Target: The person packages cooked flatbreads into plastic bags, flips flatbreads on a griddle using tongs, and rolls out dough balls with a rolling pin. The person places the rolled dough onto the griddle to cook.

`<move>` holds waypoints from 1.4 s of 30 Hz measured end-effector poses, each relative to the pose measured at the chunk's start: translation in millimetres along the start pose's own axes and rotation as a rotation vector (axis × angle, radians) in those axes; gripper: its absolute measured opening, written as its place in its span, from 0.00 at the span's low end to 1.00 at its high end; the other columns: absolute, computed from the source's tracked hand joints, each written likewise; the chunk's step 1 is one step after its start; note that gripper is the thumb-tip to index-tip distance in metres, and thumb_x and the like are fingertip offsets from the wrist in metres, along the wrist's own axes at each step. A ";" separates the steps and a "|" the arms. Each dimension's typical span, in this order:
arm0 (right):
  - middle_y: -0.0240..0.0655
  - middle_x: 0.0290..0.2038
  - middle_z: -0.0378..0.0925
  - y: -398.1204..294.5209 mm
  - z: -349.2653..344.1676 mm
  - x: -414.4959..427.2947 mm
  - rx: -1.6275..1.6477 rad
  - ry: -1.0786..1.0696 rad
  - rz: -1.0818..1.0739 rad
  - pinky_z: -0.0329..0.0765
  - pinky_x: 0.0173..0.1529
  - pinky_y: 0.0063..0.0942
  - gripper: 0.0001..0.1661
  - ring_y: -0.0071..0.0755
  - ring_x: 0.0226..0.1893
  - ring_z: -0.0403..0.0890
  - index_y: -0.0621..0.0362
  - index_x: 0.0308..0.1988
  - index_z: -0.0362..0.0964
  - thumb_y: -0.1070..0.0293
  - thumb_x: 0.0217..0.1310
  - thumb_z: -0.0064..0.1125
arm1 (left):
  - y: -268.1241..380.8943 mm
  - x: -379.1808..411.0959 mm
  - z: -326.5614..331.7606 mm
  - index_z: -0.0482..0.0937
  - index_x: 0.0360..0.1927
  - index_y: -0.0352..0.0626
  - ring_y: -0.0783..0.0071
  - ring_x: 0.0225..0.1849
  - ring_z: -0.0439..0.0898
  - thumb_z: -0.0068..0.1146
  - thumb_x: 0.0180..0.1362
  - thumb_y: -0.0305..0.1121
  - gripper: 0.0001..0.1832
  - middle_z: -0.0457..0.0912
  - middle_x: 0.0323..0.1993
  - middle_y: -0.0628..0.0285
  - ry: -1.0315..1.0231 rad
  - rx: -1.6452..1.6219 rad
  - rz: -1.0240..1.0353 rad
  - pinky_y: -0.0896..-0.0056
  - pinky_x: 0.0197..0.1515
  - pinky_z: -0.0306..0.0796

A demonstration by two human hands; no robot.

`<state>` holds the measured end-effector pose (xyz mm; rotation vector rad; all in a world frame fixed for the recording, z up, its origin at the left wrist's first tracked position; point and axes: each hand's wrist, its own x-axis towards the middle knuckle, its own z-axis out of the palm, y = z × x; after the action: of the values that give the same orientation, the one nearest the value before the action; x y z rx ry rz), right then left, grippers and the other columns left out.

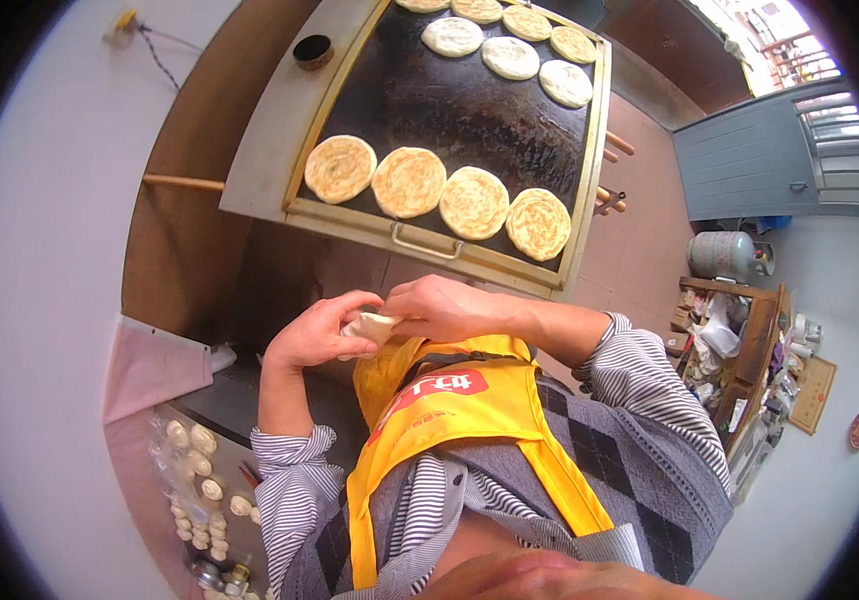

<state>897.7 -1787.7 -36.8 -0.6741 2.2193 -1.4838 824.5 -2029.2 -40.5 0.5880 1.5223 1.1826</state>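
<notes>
A small piece of pale dough [369, 327] is held between my two hands, in front of the yellow apron [444, 401]. My left hand [322, 328] grips it from the left, thumb below and fingers curled above. The fingers of my right hand [441, 306] pinch its other end. Just beyond my hands is a griddle [452, 124] with a metal rim and a front handle [426, 244]. Along its near edge lie several browned flatbreads [408, 181]. Paler rounds [510, 58] rest toward the far side, with lightly browned ones [526, 23] behind them.
A round dark tin [313, 52] stands on the griddle's left ledge. Dough balls [201, 463], some under clear plastic, lie on a worktop at lower left. Wooden handles [619, 142] jut out right of the griddle. A gas cylinder [722, 253] and a cluttered wooden shelf [752, 352] stand farther right.
</notes>
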 end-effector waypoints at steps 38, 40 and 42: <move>0.38 0.69 0.63 152.2 -276.1 149.0 0.308 0.229 -0.082 0.61 0.71 0.43 0.51 0.38 0.71 0.60 0.57 0.70 0.57 0.47 0.56 0.70 | 172.9 213.5 -242.1 0.84 0.38 0.40 0.56 0.28 0.81 0.65 0.53 0.28 0.09 0.81 0.27 0.51 -0.291 0.574 0.315 0.61 0.33 0.73; 0.36 0.61 0.72 152.4 -272.5 155.9 0.397 0.207 -0.075 0.70 0.65 0.36 0.39 0.32 0.63 0.70 0.59 0.65 0.65 0.56 0.59 0.70 | 187.1 249.6 -260.0 0.85 0.42 0.40 0.69 0.28 0.82 0.66 0.52 0.28 0.12 0.84 0.29 0.54 -0.312 0.584 0.286 0.67 0.35 0.74; 0.30 0.48 0.80 176.4 -283.5 163.3 0.422 0.351 0.067 0.77 0.56 0.28 0.26 0.24 0.49 0.78 0.60 0.57 0.72 0.69 0.61 0.68 | 208.1 292.8 -279.6 0.85 0.42 0.38 0.75 0.32 0.81 0.63 0.54 0.25 0.11 0.85 0.30 0.60 -0.253 0.784 0.214 0.69 0.38 0.76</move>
<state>575.8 -1614.9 -105.2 -0.2140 2.0269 -2.0757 430.4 -1805.1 0.8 1.3907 1.7034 0.5874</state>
